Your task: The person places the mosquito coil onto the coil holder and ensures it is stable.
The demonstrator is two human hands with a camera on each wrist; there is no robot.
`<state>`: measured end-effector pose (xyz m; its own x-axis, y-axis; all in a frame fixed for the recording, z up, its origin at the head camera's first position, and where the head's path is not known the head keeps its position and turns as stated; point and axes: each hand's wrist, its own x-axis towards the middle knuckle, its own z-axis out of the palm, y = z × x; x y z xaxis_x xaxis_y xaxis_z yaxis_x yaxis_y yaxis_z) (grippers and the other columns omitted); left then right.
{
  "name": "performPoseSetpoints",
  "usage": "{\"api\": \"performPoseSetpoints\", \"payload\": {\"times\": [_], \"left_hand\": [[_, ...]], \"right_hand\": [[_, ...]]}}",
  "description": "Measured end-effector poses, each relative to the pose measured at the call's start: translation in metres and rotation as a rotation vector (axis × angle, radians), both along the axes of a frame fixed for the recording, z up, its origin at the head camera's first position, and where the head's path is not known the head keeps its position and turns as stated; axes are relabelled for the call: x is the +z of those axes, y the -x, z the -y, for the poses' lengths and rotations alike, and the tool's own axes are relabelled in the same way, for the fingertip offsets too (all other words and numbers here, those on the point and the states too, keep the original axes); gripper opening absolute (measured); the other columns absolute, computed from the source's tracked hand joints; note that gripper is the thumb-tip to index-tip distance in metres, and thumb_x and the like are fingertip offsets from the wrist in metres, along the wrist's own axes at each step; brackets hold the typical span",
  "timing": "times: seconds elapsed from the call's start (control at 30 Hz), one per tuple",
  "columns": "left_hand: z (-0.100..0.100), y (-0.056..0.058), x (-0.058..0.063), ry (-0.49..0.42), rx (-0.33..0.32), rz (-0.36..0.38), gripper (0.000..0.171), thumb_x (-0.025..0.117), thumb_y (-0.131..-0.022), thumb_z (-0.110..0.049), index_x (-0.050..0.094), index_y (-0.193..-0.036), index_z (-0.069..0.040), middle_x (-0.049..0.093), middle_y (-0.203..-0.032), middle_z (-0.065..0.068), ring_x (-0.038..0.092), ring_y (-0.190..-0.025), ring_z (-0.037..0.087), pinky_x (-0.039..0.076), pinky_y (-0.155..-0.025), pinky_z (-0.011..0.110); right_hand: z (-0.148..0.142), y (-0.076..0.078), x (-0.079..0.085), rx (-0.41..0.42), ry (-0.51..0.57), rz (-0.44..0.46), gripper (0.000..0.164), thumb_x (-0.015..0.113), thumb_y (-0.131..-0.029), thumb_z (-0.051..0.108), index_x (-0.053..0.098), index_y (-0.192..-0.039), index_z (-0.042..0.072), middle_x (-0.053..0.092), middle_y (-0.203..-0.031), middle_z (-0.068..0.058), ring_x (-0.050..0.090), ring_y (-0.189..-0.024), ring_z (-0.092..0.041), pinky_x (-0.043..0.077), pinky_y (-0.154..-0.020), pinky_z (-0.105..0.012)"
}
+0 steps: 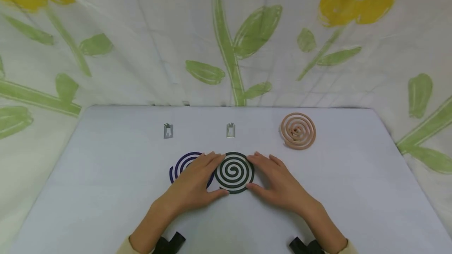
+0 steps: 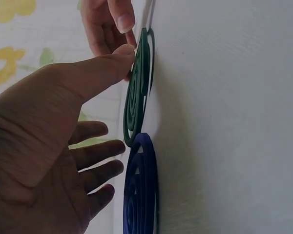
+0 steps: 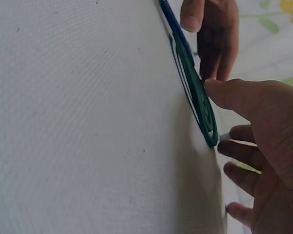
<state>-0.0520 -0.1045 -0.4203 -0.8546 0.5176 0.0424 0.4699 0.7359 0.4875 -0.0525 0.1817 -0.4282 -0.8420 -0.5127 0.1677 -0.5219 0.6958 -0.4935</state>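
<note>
A green mosquito coil [image 1: 234, 172] lies flat on the white table between the two hands. My left hand [image 1: 192, 185] has its thumb at the coil's lower left rim and its fingers loosely extended at the upper left. On the other side, my right hand [image 1: 282, 185] places its thumb and fingertips at the right rim. Under the left hand, a blue mosquito coil [image 1: 175, 171] is partly hidden and sits against the green one. Both wrist views show relaxed fingers and the thumbs at the green coil [image 2: 135, 92], also seen edge-on as a green coil [image 3: 201, 102].
A brown mosquito coil [image 1: 298, 131] lies at the back right, with a small piece at its centre. Two small metal coil stands [image 1: 230, 130] lie toward the back edge. Behind the table [image 1: 88, 160] hangs a white cloth with printed yellow flowers [image 1: 256, 30].
</note>
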Motion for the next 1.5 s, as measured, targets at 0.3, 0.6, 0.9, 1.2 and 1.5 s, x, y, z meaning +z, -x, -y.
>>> {"api": "performPoseSetpoints", "payload": {"times": [0.3, 0.6, 0.9, 1.2, 1.5], "left_hand": [[0.0, 0.0, 0.003, 0.015, 0.022, -0.004, 0.096, 0.086, -0.084, -0.056, 0.049, -0.157, -0.006, 0.037, -0.171, 0.015, 0.026, -0.164, 0.035, 0.036, -0.129, 0.055], [-0.002, 0.0, -0.002, 0.064, 0.013, -0.017, 0.104, 0.086, -0.083, -0.058, 0.044, -0.159, -0.001, 0.036, -0.171, 0.016, 0.026, -0.164, 0.035, 0.029, -0.133, 0.051], [-0.001, 0.0, -0.006, 0.083, 0.045, 0.021, 0.101, 0.084, -0.083, -0.06, 0.048, -0.157, -0.002, 0.032, -0.173, 0.019, 0.023, -0.165, 0.037, 0.033, -0.131, 0.054], [-0.006, 0.003, -0.009, 0.075, -0.012, 0.031, 0.097, 0.081, -0.086, -0.059, 0.049, -0.156, -0.001, 0.035, -0.172, 0.018, 0.024, -0.164, 0.037, 0.03, -0.133, 0.053], [0.001, 0.002, -0.009, 0.082, 0.021, 0.016, 0.096, 0.081, -0.086, -0.061, 0.05, -0.155, -0.001, 0.04, -0.169, 0.018, 0.027, -0.163, 0.036, 0.029, -0.134, 0.051]], "right_hand": [[0.004, 0.001, 0.002, -0.02, -0.033, 0.047, 0.081, 0.087, -0.086, 0.038, 0.054, -0.152, 0.005, 0.059, -0.156, -0.01, 0.049, -0.152, -0.034, 0.025, -0.126, -0.069], [0.004, 0.0, -0.003, -0.038, -0.065, 0.075, 0.091, 0.089, -0.082, 0.046, 0.052, -0.154, 0.004, 0.051, -0.163, -0.01, 0.042, -0.156, -0.033, 0.02, -0.129, -0.068], [0.005, 0.002, -0.006, -0.016, -0.097, -0.013, 0.089, 0.088, -0.082, 0.046, 0.055, -0.151, 0.002, 0.055, -0.16, -0.01, 0.048, -0.152, -0.033, 0.028, -0.127, -0.066], [0.001, -0.005, -0.008, -0.074, -0.086, 0.045, 0.09, 0.09, -0.08, 0.046, 0.055, -0.152, 0.006, 0.053, -0.162, -0.008, 0.046, -0.154, -0.032, 0.025, -0.13, -0.063], [0.007, 0.0, -0.007, -0.037, -0.076, 0.045, 0.092, 0.09, -0.08, 0.048, 0.053, -0.153, 0.005, 0.051, -0.163, -0.008, 0.044, -0.156, -0.032, 0.023, -0.131, -0.063]]}}
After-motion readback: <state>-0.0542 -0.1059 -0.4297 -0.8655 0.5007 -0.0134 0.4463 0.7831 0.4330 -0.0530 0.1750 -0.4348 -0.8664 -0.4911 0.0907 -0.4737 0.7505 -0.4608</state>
